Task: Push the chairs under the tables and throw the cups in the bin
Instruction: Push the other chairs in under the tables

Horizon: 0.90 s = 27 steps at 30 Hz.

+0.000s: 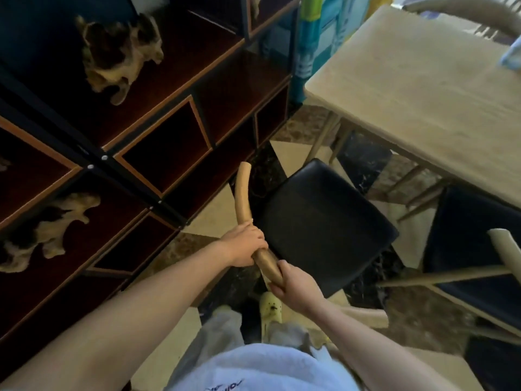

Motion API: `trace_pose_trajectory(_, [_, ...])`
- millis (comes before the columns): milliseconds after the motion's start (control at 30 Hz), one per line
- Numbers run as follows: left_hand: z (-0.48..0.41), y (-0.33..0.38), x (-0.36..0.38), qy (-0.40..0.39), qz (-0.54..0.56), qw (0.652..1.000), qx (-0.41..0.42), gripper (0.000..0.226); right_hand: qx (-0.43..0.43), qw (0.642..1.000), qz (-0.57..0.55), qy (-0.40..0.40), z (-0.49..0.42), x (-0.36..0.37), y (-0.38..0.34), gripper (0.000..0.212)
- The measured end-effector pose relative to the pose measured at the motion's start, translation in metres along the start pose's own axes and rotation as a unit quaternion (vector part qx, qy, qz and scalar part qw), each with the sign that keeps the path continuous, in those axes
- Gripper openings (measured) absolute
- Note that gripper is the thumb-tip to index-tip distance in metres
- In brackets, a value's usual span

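Both hands hold the curved wooden backrest (244, 204) of a chair. The left hand (244, 244) is wrapped tight around the rail, and the right hand (293, 286) grips it just beside, a bit lower and nearer the body. The rail bends up and away past the left hand. The chair's black seat (324, 224) sits right past both hands, out in the open on the tiled floor (214, 218), not under the counter. The pale wooden counter (423, 88) is further off, up and to the right of the right hand. A second chair (476, 249) with a black seat stands to the right of the right hand, partly under the counter edge. A dark shelf unit (158, 131) stands to the left of the left hand, with driftwood pieces (118, 55) on it. A yellow-white shoe (271, 306) shows just below the right hand
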<state>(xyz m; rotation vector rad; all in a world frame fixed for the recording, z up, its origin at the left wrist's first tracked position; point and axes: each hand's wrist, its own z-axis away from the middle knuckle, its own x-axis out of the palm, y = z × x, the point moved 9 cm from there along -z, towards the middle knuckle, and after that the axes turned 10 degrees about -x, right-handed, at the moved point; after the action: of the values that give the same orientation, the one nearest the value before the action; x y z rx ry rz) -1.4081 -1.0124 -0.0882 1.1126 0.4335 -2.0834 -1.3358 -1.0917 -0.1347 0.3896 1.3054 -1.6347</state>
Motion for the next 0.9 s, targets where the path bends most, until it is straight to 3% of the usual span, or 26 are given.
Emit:
trace_pose_trajectory(200, [-0.019,-0.001,0.009,-0.016,-0.032,0.996,0.085,0.044,0.038,0.999,0.014,0.011,0.001,0.002,0.004,0.040])
trace_pose_trajectory(433, [-0.022,-0.009,0.016,-0.009,-0.067,0.980,0.187,0.047,0.161,0.983,0.030,0.081,0.014,-0.002,0.001,0.038])
trace_pose_trajectory(533, [-0.019,-0.011,0.016,0.019,-0.052,0.973,0.224,0.046,0.233,0.961,0.045,0.139,0.023,-0.005,-0.004,0.034])
trace_pose_trajectory(700, [-0.019,-0.010,0.012,0.030,-0.089,0.956,0.278,0.049,0.350,0.885,0.090,0.295,0.044,0.002,-0.030,0.037])
trace_pose_trajectory(900, [-0.039,-0.030,0.002,0.024,-0.105,0.960,0.259,0.031,0.377,0.872,0.064,0.305,0.048,0.010,-0.035,0.047])
